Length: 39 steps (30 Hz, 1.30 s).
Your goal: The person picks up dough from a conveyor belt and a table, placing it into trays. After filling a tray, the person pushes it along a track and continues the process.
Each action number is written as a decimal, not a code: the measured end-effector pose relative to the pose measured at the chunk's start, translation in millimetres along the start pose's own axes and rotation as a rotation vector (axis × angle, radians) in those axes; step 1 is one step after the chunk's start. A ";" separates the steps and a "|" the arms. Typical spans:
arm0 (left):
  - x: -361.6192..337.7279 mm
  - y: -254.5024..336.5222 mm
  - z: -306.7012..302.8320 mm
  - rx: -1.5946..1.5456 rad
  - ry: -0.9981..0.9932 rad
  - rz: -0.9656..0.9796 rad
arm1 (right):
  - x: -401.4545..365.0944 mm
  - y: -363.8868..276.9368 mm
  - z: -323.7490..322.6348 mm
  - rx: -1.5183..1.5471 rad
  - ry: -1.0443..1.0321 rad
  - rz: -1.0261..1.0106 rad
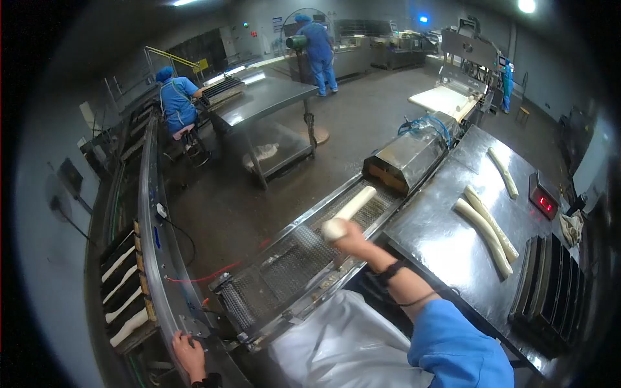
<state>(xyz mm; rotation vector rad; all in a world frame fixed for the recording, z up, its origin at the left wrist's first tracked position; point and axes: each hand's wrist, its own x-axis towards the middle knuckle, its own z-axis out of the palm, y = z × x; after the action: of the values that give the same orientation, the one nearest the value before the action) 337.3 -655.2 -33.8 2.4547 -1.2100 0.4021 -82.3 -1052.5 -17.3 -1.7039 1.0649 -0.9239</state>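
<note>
My right hand [352, 239] is closed around the near end of a thick pale dough roll [354, 204]. The roll lies slantwise over the wire mesh conveyor belt [279, 275], its far end pointing toward a metal machine housing [414, 152]. Part of the near end is covered by my fingers. At lower left, my left hand [189, 357] rests on the metal rail [154, 284] of another line, fingers apart and holding nothing. Beyond that rail stand black baking tins [127, 284] with several long dough strips in them.
On the steel table [433, 239] at right lie long dough rolls [484, 236], a scale [543, 195] with red digits and stacked black tins [548, 288]. A seated person [178, 103] works at a far table; another person [318, 55] stands behind. A red cord [207, 277] crosses near the belt.
</note>
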 end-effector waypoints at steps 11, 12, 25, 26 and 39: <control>-0.3 2.8 -3.2 0.031 -0.013 -0.003 | -256.4 109.0 -308.1 -0.588 1.119 0.243; 0.6 11.1 -10.0 0.036 -0.057 -0.064 | -276.7 88.1 -309.1 -0.777 1.180 0.348; -41.7 34.8 -40.2 0.058 -0.114 -0.103 | -303.4 186.0 -421.9 -0.325 1.182 0.406; -44.8 36.1 -42.8 0.066 -0.105 -0.131 | -291.3 189.8 -428.3 -0.641 1.135 0.634; -51.6 38.8 -41.9 0.064 -0.087 -0.088 | -176.4 76.1 -371.5 -0.974 0.476 0.539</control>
<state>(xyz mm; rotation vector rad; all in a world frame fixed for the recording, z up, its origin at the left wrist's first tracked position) 272.0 -622.3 -9.8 2.5938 -1.1337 0.3168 -498.3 -1016.2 7.1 -1.7610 2.4325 -0.4575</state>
